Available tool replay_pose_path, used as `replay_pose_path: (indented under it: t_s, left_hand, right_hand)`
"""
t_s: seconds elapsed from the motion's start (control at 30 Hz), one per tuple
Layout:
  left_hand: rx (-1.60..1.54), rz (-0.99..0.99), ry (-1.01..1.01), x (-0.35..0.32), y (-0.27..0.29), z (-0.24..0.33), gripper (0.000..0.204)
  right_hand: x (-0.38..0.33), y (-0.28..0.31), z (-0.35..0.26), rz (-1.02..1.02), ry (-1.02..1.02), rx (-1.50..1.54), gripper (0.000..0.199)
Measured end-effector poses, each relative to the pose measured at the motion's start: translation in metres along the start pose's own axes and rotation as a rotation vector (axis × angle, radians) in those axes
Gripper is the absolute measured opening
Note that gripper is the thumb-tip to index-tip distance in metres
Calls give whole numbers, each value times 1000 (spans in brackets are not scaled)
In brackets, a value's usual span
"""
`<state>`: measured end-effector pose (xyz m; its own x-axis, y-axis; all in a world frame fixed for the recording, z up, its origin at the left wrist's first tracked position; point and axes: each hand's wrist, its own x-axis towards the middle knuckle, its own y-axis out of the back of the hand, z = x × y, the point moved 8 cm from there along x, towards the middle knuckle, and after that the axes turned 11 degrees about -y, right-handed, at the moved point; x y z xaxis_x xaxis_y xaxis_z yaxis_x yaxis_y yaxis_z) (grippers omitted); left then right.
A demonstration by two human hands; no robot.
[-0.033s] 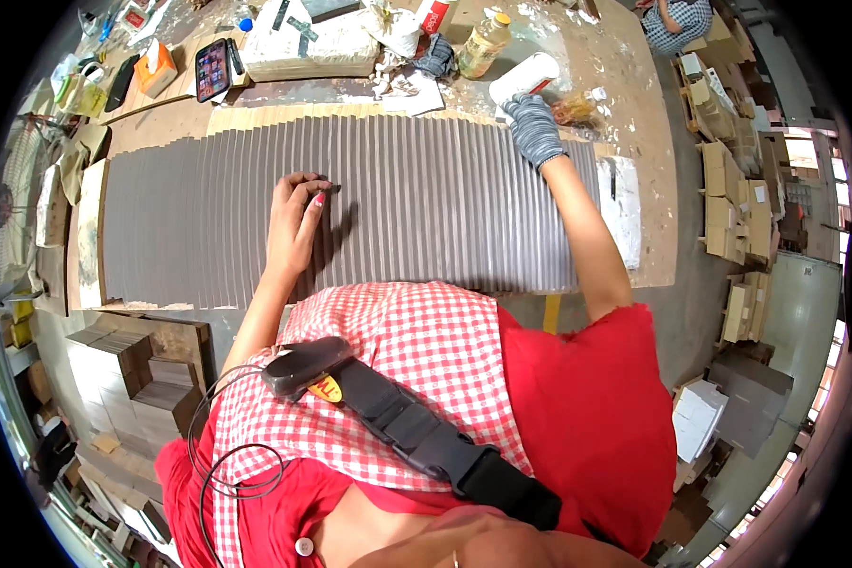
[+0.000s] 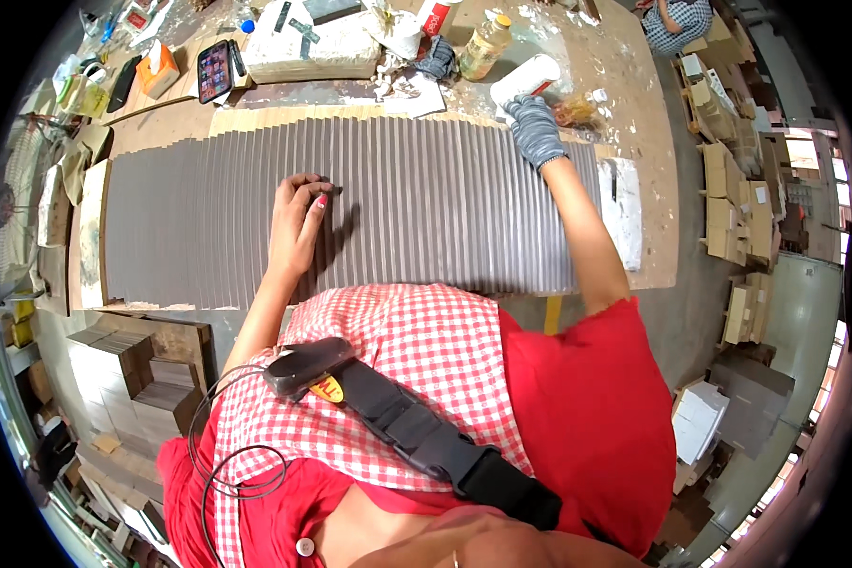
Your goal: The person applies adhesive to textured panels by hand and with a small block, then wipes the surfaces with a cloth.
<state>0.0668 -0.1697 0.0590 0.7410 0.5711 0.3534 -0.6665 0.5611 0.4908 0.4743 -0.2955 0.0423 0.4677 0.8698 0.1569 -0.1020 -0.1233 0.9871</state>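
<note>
A wide row of overlapping dark grey strips [image 2: 426,208] with lighter edges covers the work table in front of me. Over its middle is my left hand [image 2: 298,222], bare, with fingers loosely bent and thumb a little apart. I see nothing held in it, and its shadow falls to its right. My right hand [image 2: 537,131], in a grey knitted glove, reaches to the far right edge of the strips. Its fingers grip the near end of a white cylindrical container [image 2: 528,78] with a red mark, which is tilted. The glove hides part of that container.
Along the table's far side stand a yellow-capped bottle [image 2: 486,47], a phone [image 2: 215,71], a tissue box [image 2: 157,70] and a wrapped pale block [image 2: 303,52]. A crumpled glove [image 2: 435,59] lies there too. Stacked boxes [image 2: 724,170] are right of the table, and cardboard stacks [image 2: 151,369] are at lower left.
</note>
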Motion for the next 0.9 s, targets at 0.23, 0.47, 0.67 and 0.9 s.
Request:
replay_pose_path:
  t_s: [0.23,0.47,0.67,0.9]
  left_hand:
    - [13,-8,-7,1,-4,-2,25]
    - [5,-1,-28,5,-11,-8,27]
    - [-22,4,-19,7,-15,-10,28]
    - [-14,1,-41,13,-22,-11,28]
  right_hand:
    - [-5,-13,0,-32,-127,179,28]
    - [1,3,-18,102,16,450,24]
    - [-24,-8,-34,-88,15,364,31]
    - [-4,-10,-33,-96,53,108,29]
